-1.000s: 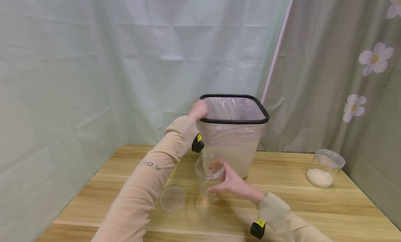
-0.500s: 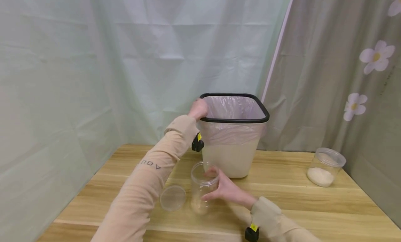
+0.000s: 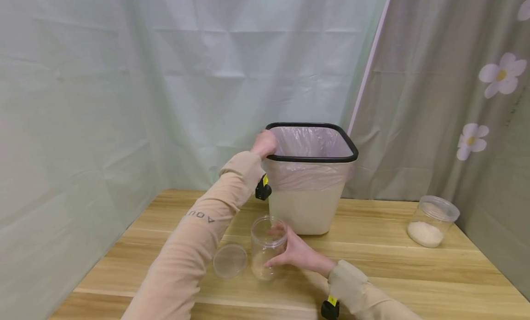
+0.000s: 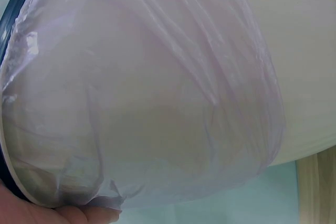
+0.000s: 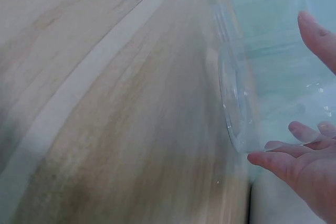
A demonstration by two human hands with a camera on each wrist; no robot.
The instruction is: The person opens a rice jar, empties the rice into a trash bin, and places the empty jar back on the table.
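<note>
Nearest, a clear lid [image 3: 230, 261] lies flat on the table [image 3: 372, 255], just beside the jar [image 3: 262, 250], which is held upright and uncapped; the step in hand looks to be settling that jar, and it calls for a level base and enough room that its edge does not land on the lid. The right hand [image 3: 301, 253] has thumb and fingers round the jar's right side, clamped on the smooth wall; a light, even hold should do, since a clear wall like this may slip if squeezed unevenly. Whether the base fully touches the table is hard to say through the see-through side, so it would be wise to feel for contact all round before the fingers part. Farther off to the right, a tub [image 3: 435, 219] with white grains [image 3: 425, 234] sits near the table's edge, well apart from the jar, and any sideways swing ought to clear it. Behind the jar stands the bin [image 3: 304, 214], its bag [image 3: 308, 176] folded down outside the black rim [image 3: 312, 159], and the left hand [image 3: 264, 143] is clamped on the rim's left side; a steady grip there should serve better than a pull, which could drag the bag loose or tip the bin
</note>
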